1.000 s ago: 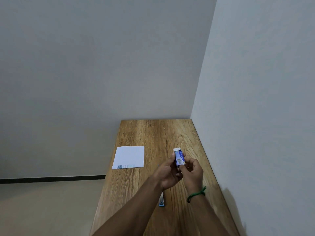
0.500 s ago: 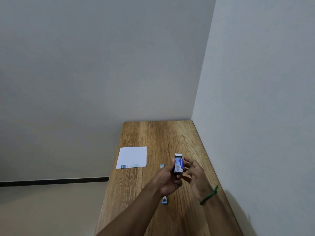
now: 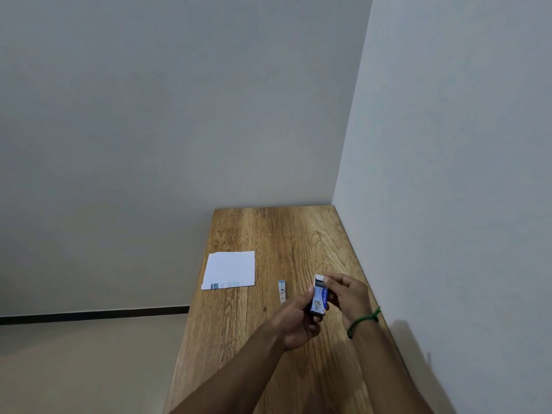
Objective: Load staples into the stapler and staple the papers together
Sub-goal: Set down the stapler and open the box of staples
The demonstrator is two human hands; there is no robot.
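My left hand (image 3: 298, 321) holds a small blue staple box (image 3: 319, 300) upright above the wooden table (image 3: 268, 231). The box's white top flap is open. My right hand (image 3: 349, 294) is at that open top end, thumb and forefinger pinched on it. Whether any staples are between the fingers is too small to tell. A slim blue and white stapler (image 3: 281, 289) lies on the table just left of my hands, its near part hidden behind my left hand. White papers (image 3: 231, 268) lie flat near the table's left edge.
The narrow table runs along a wall (image 3: 448, 204) on the right and ends at a wall at the back. Its left edge drops to a beige floor (image 3: 89, 369). A green band (image 3: 363, 322) is on my right wrist.
My right hand, spread apart beside the box half a second ago, has come back to the box's open top and closed its fingers there. The left hand keeps holding the box.
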